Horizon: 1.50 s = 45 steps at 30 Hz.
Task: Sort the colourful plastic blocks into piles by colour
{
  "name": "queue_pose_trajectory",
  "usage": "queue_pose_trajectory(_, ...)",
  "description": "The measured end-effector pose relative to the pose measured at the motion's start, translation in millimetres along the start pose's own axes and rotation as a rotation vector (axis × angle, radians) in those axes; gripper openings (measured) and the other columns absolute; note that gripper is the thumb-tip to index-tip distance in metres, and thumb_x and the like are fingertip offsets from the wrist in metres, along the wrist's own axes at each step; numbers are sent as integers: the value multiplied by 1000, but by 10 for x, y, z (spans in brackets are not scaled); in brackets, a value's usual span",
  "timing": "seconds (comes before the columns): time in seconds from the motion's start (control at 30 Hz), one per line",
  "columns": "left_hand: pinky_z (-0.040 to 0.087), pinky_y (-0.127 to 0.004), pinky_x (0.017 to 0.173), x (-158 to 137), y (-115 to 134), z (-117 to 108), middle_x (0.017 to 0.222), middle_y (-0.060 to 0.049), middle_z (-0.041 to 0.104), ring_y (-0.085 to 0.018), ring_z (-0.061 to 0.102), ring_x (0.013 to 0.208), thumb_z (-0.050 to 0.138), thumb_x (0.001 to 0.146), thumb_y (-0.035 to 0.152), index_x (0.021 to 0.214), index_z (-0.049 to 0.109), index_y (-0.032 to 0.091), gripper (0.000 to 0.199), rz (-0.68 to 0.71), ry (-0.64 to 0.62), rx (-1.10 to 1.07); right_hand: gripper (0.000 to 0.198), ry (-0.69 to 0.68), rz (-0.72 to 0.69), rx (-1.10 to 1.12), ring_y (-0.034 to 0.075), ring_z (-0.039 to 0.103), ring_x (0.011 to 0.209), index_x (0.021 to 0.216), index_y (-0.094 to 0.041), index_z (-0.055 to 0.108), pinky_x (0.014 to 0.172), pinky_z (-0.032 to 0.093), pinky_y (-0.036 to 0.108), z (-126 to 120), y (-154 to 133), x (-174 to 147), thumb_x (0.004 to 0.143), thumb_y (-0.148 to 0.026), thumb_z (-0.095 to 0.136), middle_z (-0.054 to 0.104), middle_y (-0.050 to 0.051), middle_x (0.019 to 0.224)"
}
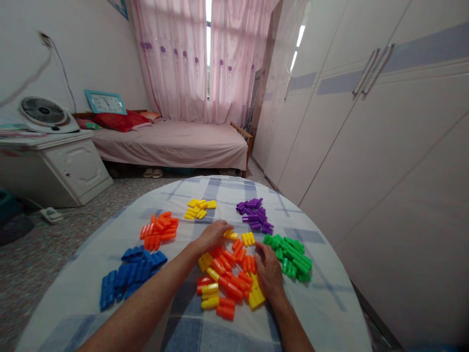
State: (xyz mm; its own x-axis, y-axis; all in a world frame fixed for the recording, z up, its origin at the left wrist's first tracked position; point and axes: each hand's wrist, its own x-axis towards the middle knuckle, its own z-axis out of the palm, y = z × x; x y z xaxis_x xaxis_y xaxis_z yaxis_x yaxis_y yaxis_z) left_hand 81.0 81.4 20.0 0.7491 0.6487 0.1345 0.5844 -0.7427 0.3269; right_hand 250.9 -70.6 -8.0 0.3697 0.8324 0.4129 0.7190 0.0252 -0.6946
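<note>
A mixed pile of orange and yellow ribbed plastic pieces (230, 283) lies at the middle of the round table, between my hands. At the pile's far edge, my left hand (215, 235) has its fingers closed at a small yellow plastic piece (230, 234); its grip is partly hidden. My right hand (270, 268) rests along the pile's right side, fingers loosely bent and beside an orange piece (249, 264). A larger yellow piece (256, 295) lies by its wrist. Another small yellow piece (248, 239) sits just beyond the right fingertips.
Sorted heaps ring the pile: blue pieces (134, 274), orange pieces (160, 230), yellow pieces (200, 209), purple pieces (256, 215) and green pieces (290, 256). A checked cloth (322, 293) covers the table. Beyond are a bed (176, 142), cabinet (78, 164) and wardrobe (348, 161).
</note>
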Motion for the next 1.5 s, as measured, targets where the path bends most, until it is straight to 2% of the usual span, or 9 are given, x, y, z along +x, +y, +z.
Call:
queue_pose_trajectory(0.13,44,-29,80,-6,-48,-1,102,-7,63,-22,60,95,62,73,17,113,61,25,40,-98,50,-1,28,-8,7,7,22,57,98,104,-19,59,89,46,38,10,15,-4,83,-21,41,64,8,102)
queue_pose_trajectory(0.33,42,-31,85,23,-195,-280,109,-7,59,-22,54,103,58,81,32,114,57,24,34,-315,234,190,29,-33,41,-10,21,56,99,106,-17,59,91,44,37,13,15,-2,82,-22,42,63,8,104)
queue_pose_trajectory(0.6,44,-34,83,41,-486,-445,107,-10,58,-26,53,102,56,81,30,115,57,20,35,-426,301,378,29,-30,39,-21,20,56,98,105,-16,60,90,44,35,15,4,5,83,-22,42,63,7,102)
queue_pose_trajectory(0.77,40,-35,95,67,-218,-371,117,-11,58,-24,52,109,51,82,25,110,61,17,30,-329,330,240,29,-34,38,-15,20,56,98,106,-17,59,89,44,35,1,-6,1,83,-21,41,63,7,103)
queue_pose_trajectory(0.93,43,-28,93,139,310,-150,111,-6,63,-18,57,103,53,81,23,108,63,18,29,-46,66,-103,29,-44,43,-3,21,55,99,105,-16,59,91,43,36,-8,-7,2,83,-21,41,62,8,103)
queue_pose_trajectory(1.03,45,-28,88,168,540,-12,106,-6,64,-18,58,99,55,80,27,106,63,19,28,49,11,-88,30,-46,33,11,21,55,99,106,-17,59,91,43,36,-4,1,7,83,-22,41,62,8,103)
queue_pose_trajectory(1.13,46,-30,84,185,675,91,102,-7,63,-21,58,97,59,78,31,107,62,20,32,24,12,-5,30,-42,27,18,21,56,98,108,-17,59,90,44,36,2,7,10,83,-22,42,63,8,103)
queue_pose_trajectory(1.33,45,-28,80,215,769,170,102,-6,61,-20,57,96,58,78,31,109,60,22,33,-61,64,81,32,-39,23,20,20,56,98,108,-17,59,89,44,37,8,16,7,82,-21,42,62,8,103)
queue_pose_trajectory(1.5,43,-31,84,226,464,-87,104,-7,60,-21,54,98,57,79,29,114,56,21,36,-130,218,195,30,-35,31,-1,20,56,98,106,-16,60,90,44,36,5,10,1,82,-21,43,63,7,102)
